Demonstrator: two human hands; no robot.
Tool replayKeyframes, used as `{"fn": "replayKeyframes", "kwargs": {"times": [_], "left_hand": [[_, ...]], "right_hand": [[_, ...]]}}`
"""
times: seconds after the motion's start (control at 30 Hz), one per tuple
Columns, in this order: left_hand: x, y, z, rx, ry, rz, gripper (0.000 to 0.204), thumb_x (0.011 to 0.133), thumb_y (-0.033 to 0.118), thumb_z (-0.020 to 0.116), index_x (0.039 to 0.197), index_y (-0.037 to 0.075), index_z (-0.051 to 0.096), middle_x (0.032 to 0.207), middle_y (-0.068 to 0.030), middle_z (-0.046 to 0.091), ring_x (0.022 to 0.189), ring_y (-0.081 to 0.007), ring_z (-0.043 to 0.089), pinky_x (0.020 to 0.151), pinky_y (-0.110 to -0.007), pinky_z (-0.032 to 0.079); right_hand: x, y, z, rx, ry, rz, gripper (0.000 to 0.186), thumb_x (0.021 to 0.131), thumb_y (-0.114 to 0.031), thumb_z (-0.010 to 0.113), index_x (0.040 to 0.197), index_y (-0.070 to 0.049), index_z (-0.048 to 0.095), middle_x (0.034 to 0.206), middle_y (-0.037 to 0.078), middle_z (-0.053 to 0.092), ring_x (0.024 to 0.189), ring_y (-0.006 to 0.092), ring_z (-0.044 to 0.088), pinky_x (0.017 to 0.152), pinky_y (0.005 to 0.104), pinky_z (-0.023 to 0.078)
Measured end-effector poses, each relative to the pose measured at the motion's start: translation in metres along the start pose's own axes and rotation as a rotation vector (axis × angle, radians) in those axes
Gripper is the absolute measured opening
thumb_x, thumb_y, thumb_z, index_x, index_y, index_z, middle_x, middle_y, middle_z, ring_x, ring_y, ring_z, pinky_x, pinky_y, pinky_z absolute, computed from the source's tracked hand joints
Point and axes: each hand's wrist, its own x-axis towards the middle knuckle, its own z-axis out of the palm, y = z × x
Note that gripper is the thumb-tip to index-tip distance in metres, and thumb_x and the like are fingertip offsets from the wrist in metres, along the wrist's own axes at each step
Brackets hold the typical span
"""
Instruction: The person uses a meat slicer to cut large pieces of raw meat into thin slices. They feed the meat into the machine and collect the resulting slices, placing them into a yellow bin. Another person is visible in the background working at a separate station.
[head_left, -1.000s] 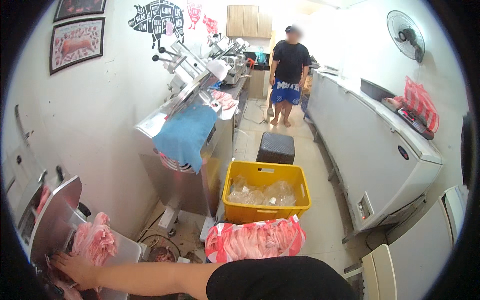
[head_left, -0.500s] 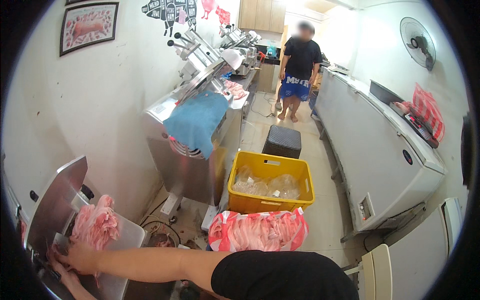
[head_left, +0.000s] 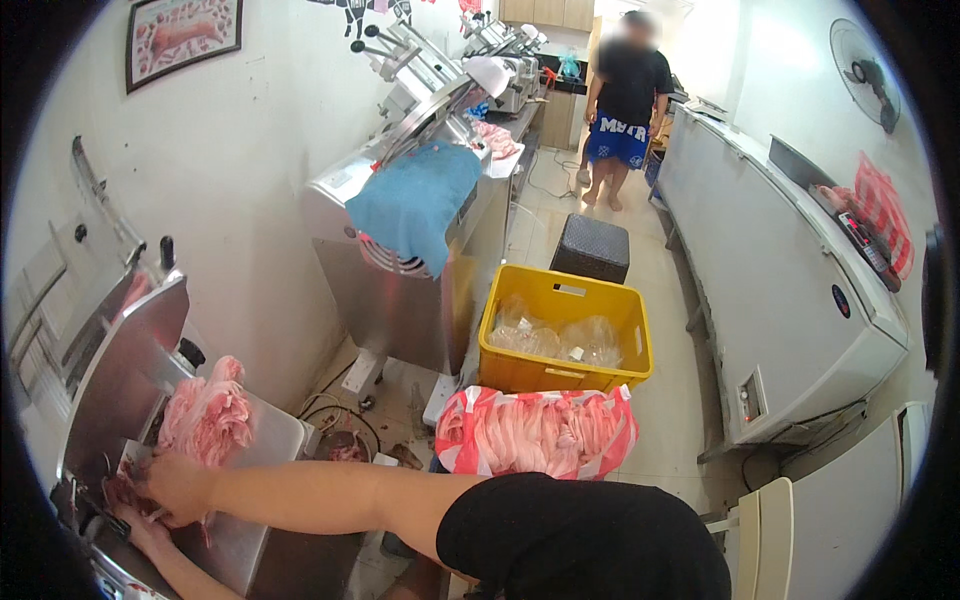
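1. Since half a second ago, the whole view has turned a little, so the room appears shifted to the right and upward; more of the left forearm shows, and the right hand (head_left: 183, 488) seems more curled.

2. This right hand is reaching across, in front of the slicing machine (head_left: 125, 365), with its fingers bent and rather narrow. Whether it holds something, I cannot tell, because its far side is hidden.

3. Just below it is the left hand (head_left: 145, 532), partly covered; I cannot tell if it is wide or closed. Probably the two hands are kept so near in order to work on one small place together.

4. Beside the right hand, the pile of pink meat slices (head_left: 208, 415) rests on the pale tray (head_left: 272, 435), which I judge supports it from below.

5. As for direction, the pile's long axis goes from lower left to upper right, with its folded narrow top pointing up.

6. Meat strips (head_left: 535, 432) lie side by side in a red-and-white bag (head_left: 622, 425), whose walls seem to keep them together; their row runs left to right.
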Motion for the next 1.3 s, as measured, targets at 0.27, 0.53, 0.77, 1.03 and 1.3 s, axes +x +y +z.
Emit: {"fn": "replayKeyframes", "kwargs": {"times": [0.27,0.53,0.77,1.03,1.3], "left_hand": [[-0.017,0.01,0.013,-0.108,-0.154,-0.058,0.057,0.099,0.046,0.045,0.139,0.005,0.045,0.134,-0.0131,0.052,0.122,-0.025,0.052,0.103,-0.041,0.038],[-0.039,0.017,0.035,0.053,-0.039,0.005,0.056,0.1,0.043,0.047,0.138,0.003,0.046,0.135,-0.0143,0.052,0.122,-0.0266,0.053,0.102,-0.042,0.04],[-0.008,0.013,0.018,0.016,-0.177,-0.098,0.06,0.098,0.045,0.045,0.141,0.003,0.044,0.143,-0.014,0.048,0.132,-0.0269,0.045,0.109,-0.041,0.035],[-0.013,0.016,0.012,-0.101,-0.132,-0.101,0.055,0.101,0.041,0.041,0.14,0.002,0.045,0.144,-0.0152,0.047,0.132,-0.0267,0.045,0.112,-0.042,0.031],[-0.074,0.041,0.07,-0.122,0.048,-0.185,0.052,0.102,0.042,0.04,0.138,0.005,0.046,0.137,-0.0123,0.052,0.126,-0.0238,0.049,0.108,-0.039,0.033]], "right_hand": [[0.007,-0.01,-0.014,0.284,0.287,-0.025,0.08,0.049,-0.022,0.078,0.12,0.003,0.052,0.116,0.021,0.054,0.112,0.0366,0.052,0.097,0.045,0.043],[0.008,-0.002,-0.012,0.113,0.048,-0.007,0.076,0.055,-0.028,0.077,0.121,0.002,0.053,0.118,0.019,0.055,0.108,0.0344,0.056,0.092,0.0456,0.044],[0.007,-0.005,-0.003,0.039,0.031,0.034,0.067,0.064,-0.031,0.074,0.121,0.0,0.055,0.118,0.018,0.057,0.099,0.0328,0.062,0.088,0.0455,0.044],[0.003,-0.008,-0.013,-0.046,-0.14,0.034,0.031,0.061,-0.033,0.069,0.08,-0.008,0.071,0.082,0.015,0.068,0.078,0.0335,0.066,0.082,0.0444,0.045],[0.002,-0.013,-0.027,0.355,0.074,0.034,0.048,0.061,-0.022,0.066,0.101,0.002,0.06,0.109,0.023,0.059,0.096,0.0399,0.059,0.088,0.0474,0.045]]}}
